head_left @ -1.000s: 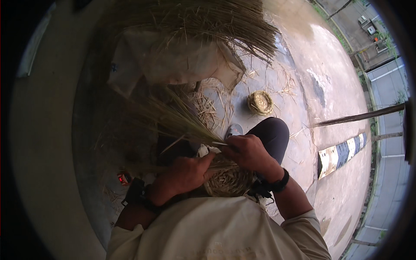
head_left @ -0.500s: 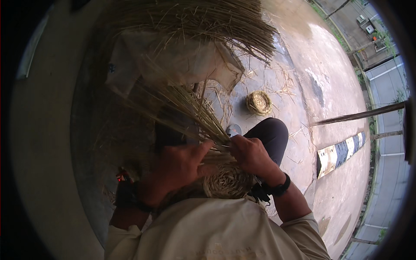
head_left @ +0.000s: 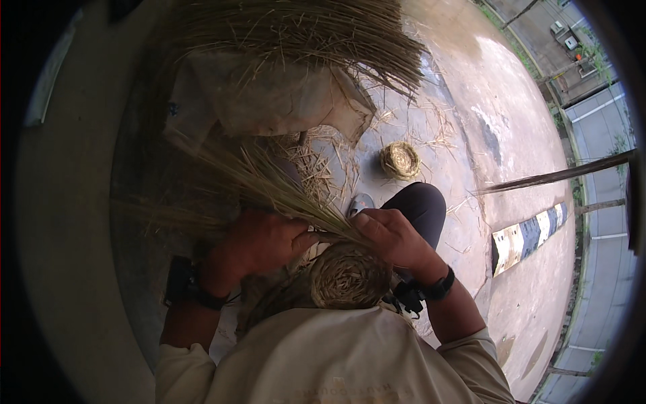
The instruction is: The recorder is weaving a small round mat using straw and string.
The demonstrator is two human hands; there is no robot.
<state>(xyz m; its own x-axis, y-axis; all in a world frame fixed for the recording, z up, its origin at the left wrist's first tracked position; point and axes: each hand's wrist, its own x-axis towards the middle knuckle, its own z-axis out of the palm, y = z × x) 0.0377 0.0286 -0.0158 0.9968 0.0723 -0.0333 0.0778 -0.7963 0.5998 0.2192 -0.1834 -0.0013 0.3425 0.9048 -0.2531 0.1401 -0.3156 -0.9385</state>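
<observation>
A round coiled straw basket [head_left: 350, 276] rests in my lap, its spiral base facing up. Just above it, my right hand [head_left: 396, 241] is closed around the lower ends of a loose bundle of straw stalks [head_left: 279, 185], which fans out to the upper left. My left hand [head_left: 269, 242] is closed at the bundle's left side, thumb and forefinger pinched on straw close to the basket's edge. Exactly which strands it holds is hidden by the fingers. Both wrists wear dark bands.
A small round straw basket [head_left: 400, 160] stands on the concrete floor beyond my right knee [head_left: 420, 205]. Farther off, a large pile of straw stalks [head_left: 303, 34] lies by a pale cloth sack [head_left: 276, 101]. Straw scraps [head_left: 441, 128] litter the floor. A striped block [head_left: 528, 239] and a pole [head_left: 558, 176] are at right.
My left hand has moved left and slightly up, away from the right hand. The basket in my lap shows more fully. My right hand stays on the bundle.
</observation>
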